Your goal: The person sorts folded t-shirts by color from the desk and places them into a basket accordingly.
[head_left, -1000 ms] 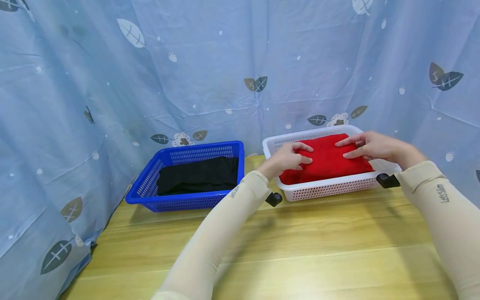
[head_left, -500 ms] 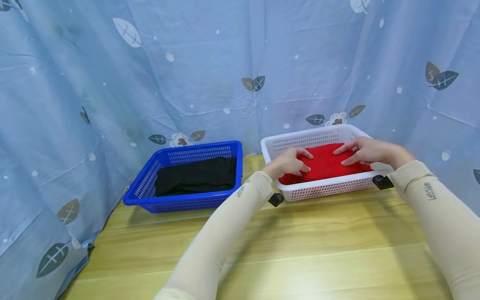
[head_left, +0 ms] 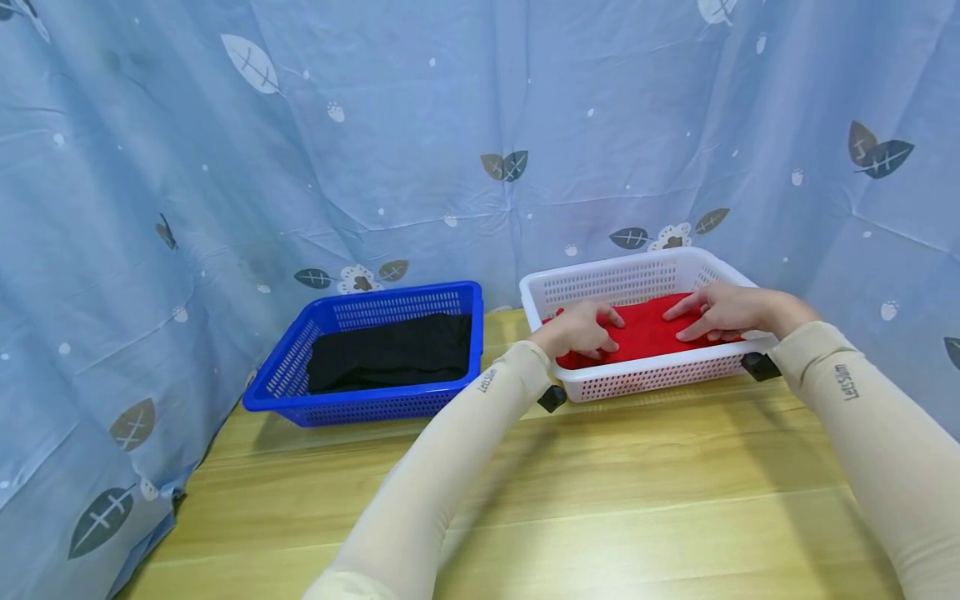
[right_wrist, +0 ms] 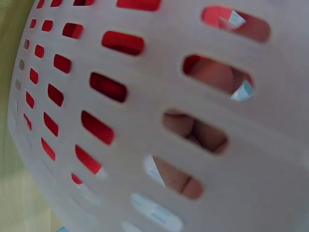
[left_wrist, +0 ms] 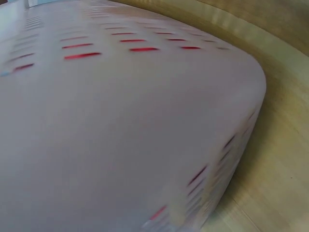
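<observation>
A folded red cloth (head_left: 647, 327) lies inside the white plastic basket (head_left: 693, 362) at the right. My left hand (head_left: 585, 327) reaches over the basket's near left corner, its forefinger and thumb spread on the cloth. On the cloth's right part rest the outstretched forefinger and thumb of my right hand (head_left: 723, 312). Basket wall (left_wrist: 120, 121) fills the left wrist view and hides that hand. In the right wrist view, fingers (right_wrist: 210, 72) and red fabric (right_wrist: 108, 87) show through the slots.
Left of the white basket stands a blue plastic basket (head_left: 375, 398) holding a folded black cloth (head_left: 390, 354). Both stand on a wooden table (head_left: 637, 500) against a blue leaf-patterned curtain (head_left: 412, 125). A dark wrist device (head_left: 552, 398) sits beneath the left cuff.
The red cloth has sunk deeper into the white basket, baring more of its back wall. Both hands have moved down with it, fingers on the cloth throughout.
</observation>
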`<action>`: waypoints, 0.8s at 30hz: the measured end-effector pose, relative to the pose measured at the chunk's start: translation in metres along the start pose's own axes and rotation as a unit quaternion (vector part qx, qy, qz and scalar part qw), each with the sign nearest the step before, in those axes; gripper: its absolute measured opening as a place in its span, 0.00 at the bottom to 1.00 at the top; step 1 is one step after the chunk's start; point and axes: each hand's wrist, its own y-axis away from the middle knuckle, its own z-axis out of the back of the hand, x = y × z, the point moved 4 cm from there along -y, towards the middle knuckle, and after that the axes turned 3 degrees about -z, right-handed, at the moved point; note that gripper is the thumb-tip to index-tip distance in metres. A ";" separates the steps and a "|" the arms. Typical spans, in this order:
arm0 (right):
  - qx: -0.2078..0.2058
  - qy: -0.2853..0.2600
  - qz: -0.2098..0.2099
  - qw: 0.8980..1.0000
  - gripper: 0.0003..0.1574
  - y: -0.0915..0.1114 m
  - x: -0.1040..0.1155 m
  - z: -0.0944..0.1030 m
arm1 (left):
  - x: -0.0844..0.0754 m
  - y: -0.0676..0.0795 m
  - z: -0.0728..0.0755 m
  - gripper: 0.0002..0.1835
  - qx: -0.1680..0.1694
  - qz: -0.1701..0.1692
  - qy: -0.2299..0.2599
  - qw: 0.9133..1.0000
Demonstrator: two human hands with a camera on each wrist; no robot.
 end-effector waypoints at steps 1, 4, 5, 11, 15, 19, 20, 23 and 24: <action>0.001 -0.002 -0.001 1.000 0.39 0.000 0.001 0.000 | 0.000 0.000 0.000 0.18 0.001 0.001 -0.004 1.000; 0.010 -0.010 -0.009 1.000 0.40 0.000 0.003 -0.001 | 0.000 0.000 0.001 0.18 -0.004 0.006 -0.024 1.000; 0.013 -0.010 -0.012 1.000 0.40 -0.001 0.003 -0.002 | 0.000 0.000 0.001 0.18 -0.006 0.007 -0.035 0.999; 0.037 -0.005 -0.025 0.999 0.43 0.001 0.007 -0.003 | -0.004 0.002 0.001 0.16 -0.021 -0.001 -0.149 0.989; 0.027 0.016 -0.020 0.999 0.43 0.005 0.009 -0.002 | -0.008 0.006 0.002 0.16 -0.035 -0.014 -0.236 0.971; 0.001 0.042 0.002 0.999 0.43 0.013 0.012 0.000 | -0.010 0.013 0.007 0.19 -0.042 -0.027 -0.272 0.961; -0.009 0.049 0.009 0.999 0.43 0.015 0.013 0.001 | -0.011 0.015 0.009 0.20 -0.044 -0.035 -0.274 0.960; -0.050 0.080 0.029 0.995 0.43 0.026 0.018 0.003 | -0.011 0.025 0.015 0.23 -0.048 -0.073 -0.279 0.956; -0.063 0.089 0.038 0.993 0.43 0.029 0.020 0.003 | -0.010 0.030 0.018 0.24 -0.049 -0.089 -0.282 0.954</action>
